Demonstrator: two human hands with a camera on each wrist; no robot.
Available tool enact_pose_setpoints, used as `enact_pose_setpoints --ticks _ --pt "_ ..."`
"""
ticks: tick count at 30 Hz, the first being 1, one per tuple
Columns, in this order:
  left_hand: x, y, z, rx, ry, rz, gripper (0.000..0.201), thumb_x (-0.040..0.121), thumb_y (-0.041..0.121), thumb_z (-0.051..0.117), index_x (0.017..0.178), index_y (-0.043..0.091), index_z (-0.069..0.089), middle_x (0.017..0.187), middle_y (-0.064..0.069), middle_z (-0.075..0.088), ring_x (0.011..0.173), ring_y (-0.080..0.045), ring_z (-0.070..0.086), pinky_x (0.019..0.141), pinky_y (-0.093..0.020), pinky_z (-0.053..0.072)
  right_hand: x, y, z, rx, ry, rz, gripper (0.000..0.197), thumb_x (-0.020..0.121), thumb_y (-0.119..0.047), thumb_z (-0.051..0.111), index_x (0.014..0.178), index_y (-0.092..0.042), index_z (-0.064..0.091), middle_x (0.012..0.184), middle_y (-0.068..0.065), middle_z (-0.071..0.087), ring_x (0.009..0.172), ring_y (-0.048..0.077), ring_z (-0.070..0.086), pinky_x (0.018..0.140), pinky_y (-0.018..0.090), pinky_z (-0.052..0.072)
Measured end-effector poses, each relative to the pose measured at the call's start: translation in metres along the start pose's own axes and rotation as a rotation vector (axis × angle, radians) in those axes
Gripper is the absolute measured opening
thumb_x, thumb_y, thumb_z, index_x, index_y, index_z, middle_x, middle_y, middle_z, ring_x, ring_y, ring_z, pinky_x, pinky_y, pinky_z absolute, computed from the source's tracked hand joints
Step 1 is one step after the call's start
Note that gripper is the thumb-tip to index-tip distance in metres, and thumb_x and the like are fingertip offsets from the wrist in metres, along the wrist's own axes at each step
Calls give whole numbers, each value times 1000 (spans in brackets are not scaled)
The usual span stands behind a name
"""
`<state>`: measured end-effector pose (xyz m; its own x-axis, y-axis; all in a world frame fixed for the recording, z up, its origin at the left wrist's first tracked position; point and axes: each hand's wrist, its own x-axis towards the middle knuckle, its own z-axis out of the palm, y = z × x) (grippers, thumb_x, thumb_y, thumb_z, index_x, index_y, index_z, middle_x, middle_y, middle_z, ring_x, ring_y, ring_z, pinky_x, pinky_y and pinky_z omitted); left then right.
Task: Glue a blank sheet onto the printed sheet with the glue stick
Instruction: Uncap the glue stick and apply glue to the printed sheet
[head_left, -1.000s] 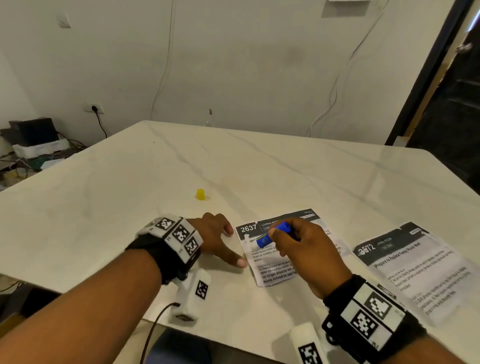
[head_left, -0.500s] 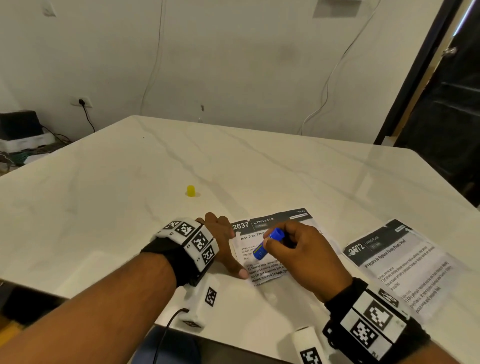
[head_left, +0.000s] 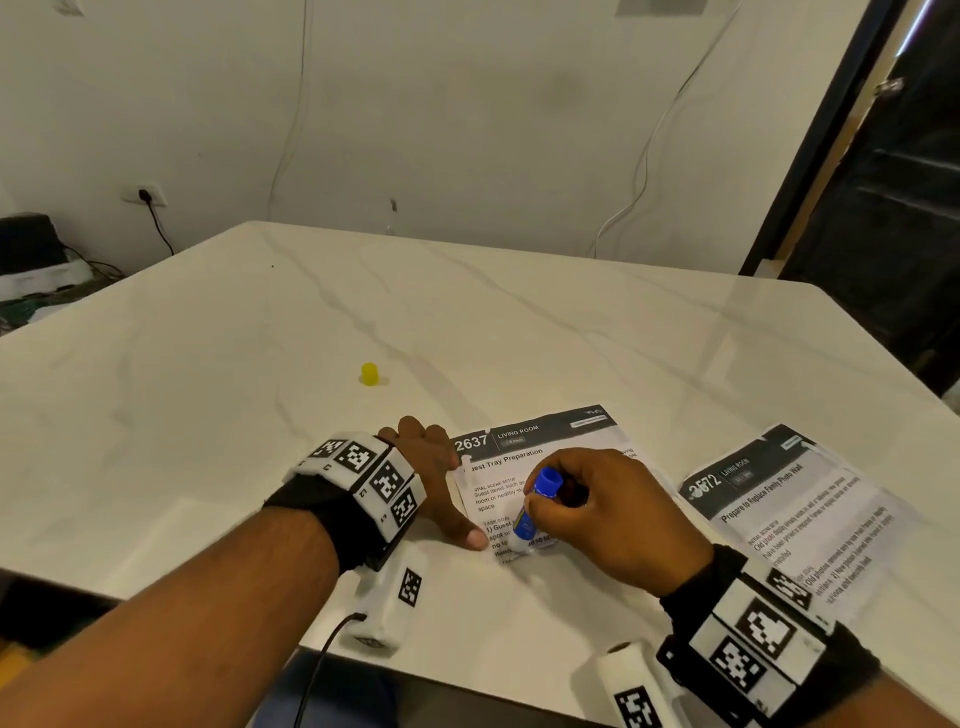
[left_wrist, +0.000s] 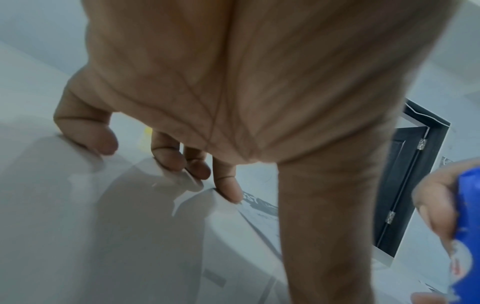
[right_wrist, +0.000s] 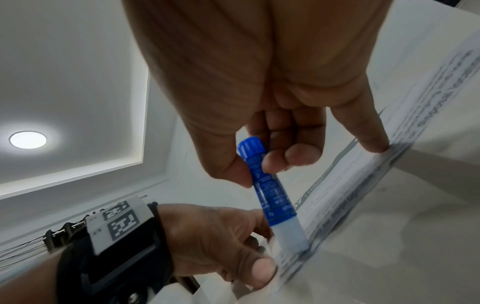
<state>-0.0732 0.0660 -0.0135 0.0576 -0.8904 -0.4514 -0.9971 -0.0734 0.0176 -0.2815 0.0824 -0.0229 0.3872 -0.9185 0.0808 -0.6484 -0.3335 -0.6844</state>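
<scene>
The right hand (head_left: 613, 514) gripped the glue stick (head_left: 535, 504), tip on the printed sheet (head_left: 550, 441) at lower centre of the frame, while the left hand (head_left: 436, 483) lay open, fingers pressing its edge to the surface (head_left: 260, 415). A hard stroke near the corner could have wrinkled or dragged the sheet, since only that edge was pinned.

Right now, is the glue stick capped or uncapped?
Uncapped. The glue stick shows its bare pale tip touching the printed sheet, and a small yellow cap stands apart on the table.

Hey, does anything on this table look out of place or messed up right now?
Only small things: the yellow cap stands alone, away from the glue stick the right hand holds. The second printed sheet lies askew and wrinkled near the table edge.
</scene>
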Motion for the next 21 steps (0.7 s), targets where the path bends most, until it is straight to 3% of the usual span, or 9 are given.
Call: enact_pose_setpoints --ticks 8,11,15,18,21 --pt "2 -1 1 4 6 21 101 50 78 75 133 32 39 124 0 40 119 -22 45 99 -37 40 4 12 -30 -85 44 93 5 82 -28 71 83 -23 74 66 -6 63 55 6 49 52 14 37" --pt "2 0 1 0 4 15 100 50 77 76 131 31 39 124 -1 40 118 -21 45 99 -36 41 5 -1 -25 -54 -8 25 8 80 -30 71 82 -22 73 65 1 64 53 5 48 57 22 41" --pt "2 0 0 -4 -4 14 99 51 77 76 132 33 38 118 1 38 117 -19 44 97 -33 39 6 -18 -9 -102 -117 -77 14 83 -33 70 89 -21 72 73 -2 67 60 7 53 58 19 42" --pt "2 -1 1 2 8 16 98 51 78 75 130 33 39 121 0 39 118 -19 45 99 -34 39 10 -17 -14 -161 -155 -83 14 83 -31 70 90 -19 73 83 -1 73 71 13 63 64 26 50" --pt "1 -1 2 -2 22 23 96 49 79 74 127 34 39 124 1 41 118 -20 46 99 -35 40 13 -6 -33 -201 -140 -45 12 80 -29 71 86 -19 73 80 0 73 73 17 65 68 33 53"
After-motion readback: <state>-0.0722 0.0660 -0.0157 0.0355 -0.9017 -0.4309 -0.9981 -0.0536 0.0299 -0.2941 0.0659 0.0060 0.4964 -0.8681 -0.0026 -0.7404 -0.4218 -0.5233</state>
